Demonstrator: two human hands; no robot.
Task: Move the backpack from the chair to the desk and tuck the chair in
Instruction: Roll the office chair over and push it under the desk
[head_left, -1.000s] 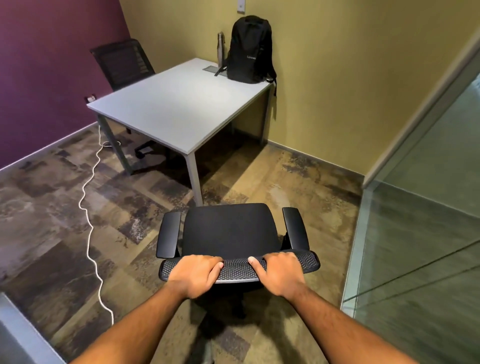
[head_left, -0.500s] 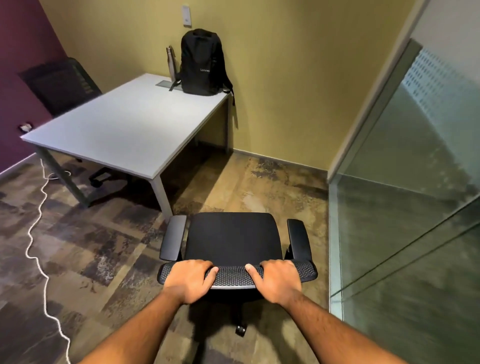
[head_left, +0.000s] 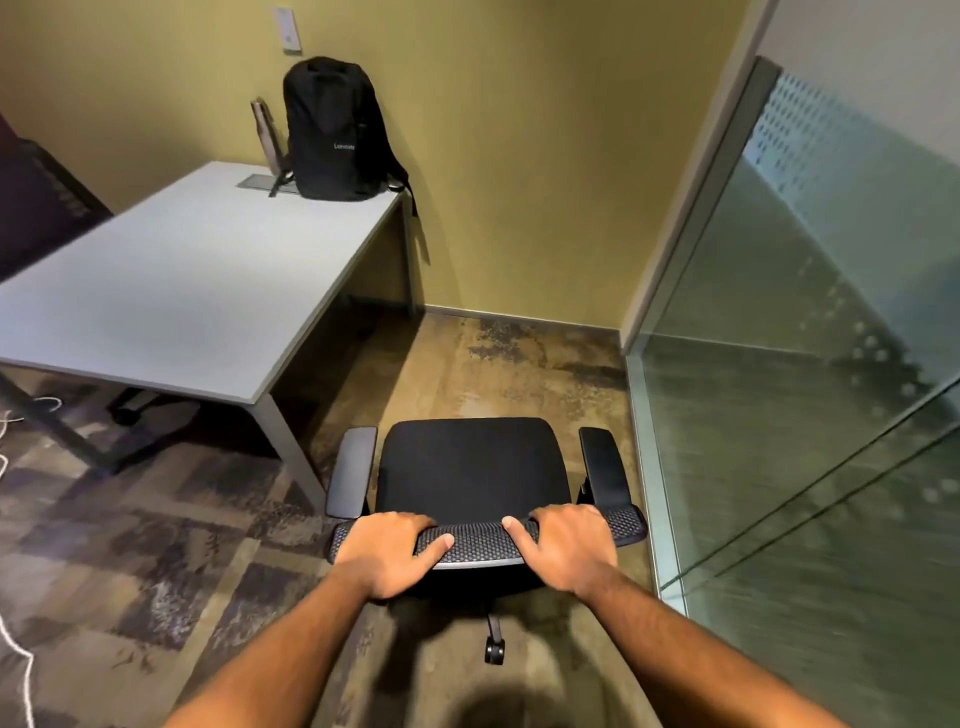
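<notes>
A black backpack stands upright on the far right corner of the grey desk, leaning against the yellow wall. A black office chair with an empty seat and two armrests stands on the floor to the right of the desk's near corner. My left hand and my right hand both grip the mesh top edge of the chair's backrest, one at each side. The chair faces the yellow wall, beside the desk and not under it.
A glass partition runs close along the chair's right side. A second black chair sits behind the desk at far left. A metal bottle stands next to the backpack. A white cable trails on the floor at left.
The chair and I have shifted rightward, so the desk now lies further left in view and the glass partition is closer. Both hands have kept their grip on the backrest.
</notes>
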